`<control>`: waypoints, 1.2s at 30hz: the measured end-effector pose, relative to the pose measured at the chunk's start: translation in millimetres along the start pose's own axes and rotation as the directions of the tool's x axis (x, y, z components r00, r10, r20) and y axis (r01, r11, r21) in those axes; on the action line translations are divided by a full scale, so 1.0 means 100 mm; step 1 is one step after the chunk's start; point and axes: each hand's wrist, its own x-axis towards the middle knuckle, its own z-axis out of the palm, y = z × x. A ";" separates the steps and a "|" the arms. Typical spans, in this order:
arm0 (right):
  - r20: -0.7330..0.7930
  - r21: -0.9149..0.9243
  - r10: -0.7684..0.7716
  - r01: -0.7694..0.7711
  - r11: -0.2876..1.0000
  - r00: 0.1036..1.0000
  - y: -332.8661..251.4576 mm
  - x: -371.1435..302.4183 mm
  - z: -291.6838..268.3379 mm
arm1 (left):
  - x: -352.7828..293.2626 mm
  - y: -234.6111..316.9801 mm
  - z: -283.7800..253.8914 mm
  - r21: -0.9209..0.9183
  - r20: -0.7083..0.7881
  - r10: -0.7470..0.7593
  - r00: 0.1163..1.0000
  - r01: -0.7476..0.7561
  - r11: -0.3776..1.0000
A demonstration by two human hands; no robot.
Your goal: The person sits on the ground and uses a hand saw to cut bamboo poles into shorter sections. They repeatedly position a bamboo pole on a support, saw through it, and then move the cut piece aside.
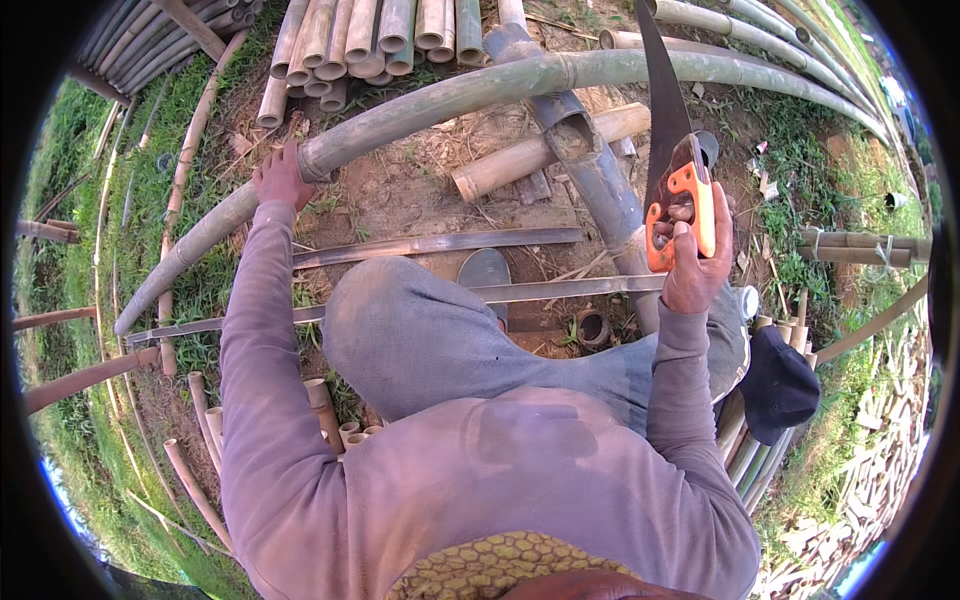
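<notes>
A long greenish bamboo pole (440, 103) runs across in front of me, resting on a thick grey bamboo support (598, 178). My left hand (282, 178) is closed over the pole on the left side, just beside one of its joints. In my right hand (697, 262) is a handsaw (668, 105), gripped by its orange handle. The saw is held upright, its dark blade pointing away from me and overlapping the pole in the view; I cannot tell whether the two touch. A shorter cut bamboo piece (500, 170) lies beyond my knees, by the support.
Stacked bamboo tubes (392, 35) lie at the far side, and more long poles (745, 35) at the far right. Split bamboo strips (440, 244) lie across near my legs. A dark cap (782, 385) rests on poles at my right; wood scraps (865, 490) are heaped beyond.
</notes>
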 end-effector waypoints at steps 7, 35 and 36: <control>-0.042 0.056 0.034 -0.032 0.998 0.999 0.21 -0.44 0.11 | -0.23 0.23 -0.15 -0.030 -0.086 0.102 0.991 -0.105 0.994; 0.174 -0.918 -0.073 0.189 0.348 0.982 2.59 1.10 -1.03 | 0.50 2.14 -0.61 -0.091 0.137 0.421 0.897 -0.412 0.907; 0.133 -0.930 0.021 0.117 0.348 0.991 2.64 1.08 -0.96 | 0.49 2.13 -0.60 -0.117 0.156 0.414 0.897 -0.399 0.909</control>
